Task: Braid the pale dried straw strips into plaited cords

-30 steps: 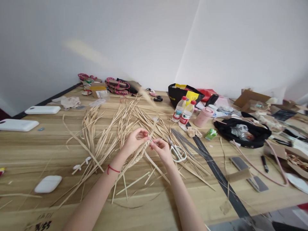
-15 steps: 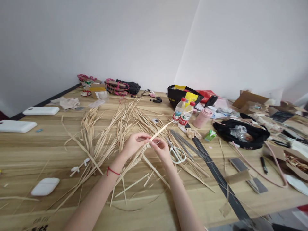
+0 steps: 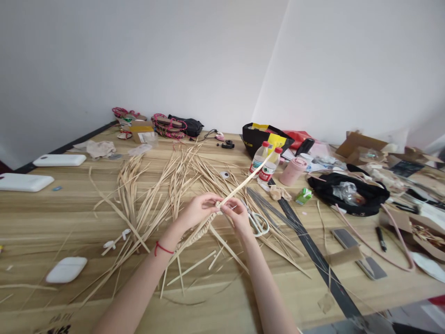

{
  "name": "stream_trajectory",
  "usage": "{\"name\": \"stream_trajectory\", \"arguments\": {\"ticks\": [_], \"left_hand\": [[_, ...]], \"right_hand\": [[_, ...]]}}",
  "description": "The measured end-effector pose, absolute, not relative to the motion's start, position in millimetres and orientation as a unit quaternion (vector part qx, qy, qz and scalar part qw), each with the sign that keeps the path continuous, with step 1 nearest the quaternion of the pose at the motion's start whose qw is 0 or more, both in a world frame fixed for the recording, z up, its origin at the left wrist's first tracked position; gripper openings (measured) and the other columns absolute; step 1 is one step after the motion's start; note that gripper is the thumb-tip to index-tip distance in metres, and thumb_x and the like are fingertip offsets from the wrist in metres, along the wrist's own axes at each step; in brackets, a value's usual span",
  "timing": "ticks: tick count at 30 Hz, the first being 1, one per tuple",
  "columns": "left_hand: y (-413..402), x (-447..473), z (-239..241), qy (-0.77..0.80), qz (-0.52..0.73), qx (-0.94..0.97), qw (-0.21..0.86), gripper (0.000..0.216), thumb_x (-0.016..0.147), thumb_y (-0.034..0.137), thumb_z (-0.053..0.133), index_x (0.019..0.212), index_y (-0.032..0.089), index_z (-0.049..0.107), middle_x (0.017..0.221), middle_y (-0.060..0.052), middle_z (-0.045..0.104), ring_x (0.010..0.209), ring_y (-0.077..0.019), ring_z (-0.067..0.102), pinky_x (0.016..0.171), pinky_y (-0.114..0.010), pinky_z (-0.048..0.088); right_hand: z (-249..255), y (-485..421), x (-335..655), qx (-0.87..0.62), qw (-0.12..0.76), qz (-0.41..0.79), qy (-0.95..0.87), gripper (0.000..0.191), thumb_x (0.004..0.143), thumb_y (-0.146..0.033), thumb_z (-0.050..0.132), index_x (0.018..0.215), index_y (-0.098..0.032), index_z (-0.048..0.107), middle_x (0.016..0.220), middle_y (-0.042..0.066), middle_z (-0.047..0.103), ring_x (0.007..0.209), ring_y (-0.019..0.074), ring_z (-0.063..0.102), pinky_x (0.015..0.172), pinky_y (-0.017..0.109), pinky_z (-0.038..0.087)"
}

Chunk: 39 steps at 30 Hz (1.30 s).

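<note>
Between my two hands is a pale braided strip of straw (image 3: 200, 233), running down towards my left forearm. My left hand (image 3: 199, 211) has its fingers closed on the braid's upper end. My right hand (image 3: 237, 214) pinches at the same end, its thumb and fingertips meeting my left fingers. From that point a long flat straw strand (image 3: 245, 182) sticks up to the right, its tip in front of the water bottles. A thin, light sliver shows by my right fingers; I cannot make out what it is. Scissors (image 3: 260, 224) with pale handles lie just right of my right hand.
Loose straw strips (image 3: 174, 181) spread over the wooden table behind and around my hands. Two red-capped water bottles (image 3: 267, 170), a pink cup (image 3: 293, 171) and a black bag (image 3: 347, 197) stand to the right. A white earphone case (image 3: 66, 270) lies at left.
The long strand has swung slightly, its broad side now turned more to me. My right hand has shifted a little right, and the braid has tilted slightly between my fingers.
</note>
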<state>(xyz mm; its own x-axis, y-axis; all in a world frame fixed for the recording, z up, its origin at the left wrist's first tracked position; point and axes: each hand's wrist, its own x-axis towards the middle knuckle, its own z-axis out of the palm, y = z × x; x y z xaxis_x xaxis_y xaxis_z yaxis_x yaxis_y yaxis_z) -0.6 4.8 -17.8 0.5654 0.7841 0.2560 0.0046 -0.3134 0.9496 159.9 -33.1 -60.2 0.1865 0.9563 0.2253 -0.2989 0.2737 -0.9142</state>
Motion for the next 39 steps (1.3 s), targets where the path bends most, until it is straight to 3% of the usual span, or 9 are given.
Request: {"name": "stream_trajectory", "arguments": {"ticks": [8,14,18,23,26,31,39], "left_hand": [[0,6,-13,0.292,0.39,0.687,0.54,0.026,0.071,0.015,0.069,0.098,0.016,0.066,0.102,-0.007,0.068,0.094,-0.0191,0.065,0.089,-0.037,0.053],[-3,13,-18,0.339,0.446,0.581,0.59,0.056,0.063,0.013,0.076,0.115,0.018,0.055,0.101,-0.008,0.065,0.088,-0.0182,0.066,0.08,-0.035,0.055],[-1,15,-25,0.345,0.457,0.526,0.629,0.048,0.054,0.013,0.081,0.097,0.012,0.06,0.089,-0.007,0.066,0.082,-0.0163,0.065,0.08,-0.033,0.054],[2,16,-29,0.337,0.468,0.506,0.641,0.043,0.05,0.015,0.084,0.087,0.012,0.062,0.087,-0.006,0.067,0.081,-0.0158,0.064,0.082,-0.034,0.053],[4,16,-31,0.333,0.471,0.508,0.64,0.042,0.05,0.015,0.083,0.086,0.013,0.063,0.089,-0.006,0.068,0.082,-0.0162,0.064,0.083,-0.034,0.053],[11,10,-31,0.344,0.486,0.526,0.607,0.043,0.054,0.016,0.082,0.093,0.013,0.064,0.093,-0.008,0.069,0.086,-0.0178,0.065,0.087,-0.036,0.052],[18,-4,-26,0.37,0.501,0.502,0.6,0.041,0.051,0.02,0.083,0.088,0.013,0.066,0.093,-0.008,0.071,0.087,-0.0191,0.066,0.086,-0.036,0.052]], "right_hand": [[-57,-36,162,-0.409,0.659,0.442,-0.449,0.016,0.065,-0.03,0.077,0.074,-0.022,0.067,0.072,0.0,0.067,0.067,0.0139,0.058,0.067,0.028,0.046],[-58,-36,164,-0.422,0.669,0.438,-0.427,0.015,0.064,-0.029,0.077,0.071,-0.02,0.067,0.067,-0.001,0.066,0.063,0.0128,0.057,0.064,0.026,0.045],[-59,-36,165,-0.427,0.669,0.436,-0.424,0.017,0.064,-0.031,0.077,0.071,-0.02,0.066,0.069,0.0,0.067,0.064,0.0136,0.058,0.064,0.027,0.046],[-59,-35,164,-0.423,0.672,0.432,-0.427,0.018,0.062,-0.029,0.078,0.071,-0.021,0.065,0.07,-0.001,0.066,0.066,0.0138,0.059,0.066,0.027,0.047],[-58,-35,163,-0.399,0.677,0.451,-0.425,0.024,0.062,-0.027,0.079,0.08,-0.021,0.064,0.077,0.0,0.067,0.072,0.0142,0.061,0.07,0.028,0.049],[-52,-37,163,-0.399,0.651,0.497,-0.412,0.046,0.061,-0.033,0.08,0.101,-0.023,0.06,0.078,0.0,0.066,0.067,0.0138,0.06,0.062,0.028,0.05],[-48,-42,167,-0.472,0.59,0.487,-0.438,0.028,0.064,-0.042,0.076,0.074,-0.017,0.067,0.067,0.002,0.067,0.061,0.0139,0.06,0.062,0.027,0.049]]}}
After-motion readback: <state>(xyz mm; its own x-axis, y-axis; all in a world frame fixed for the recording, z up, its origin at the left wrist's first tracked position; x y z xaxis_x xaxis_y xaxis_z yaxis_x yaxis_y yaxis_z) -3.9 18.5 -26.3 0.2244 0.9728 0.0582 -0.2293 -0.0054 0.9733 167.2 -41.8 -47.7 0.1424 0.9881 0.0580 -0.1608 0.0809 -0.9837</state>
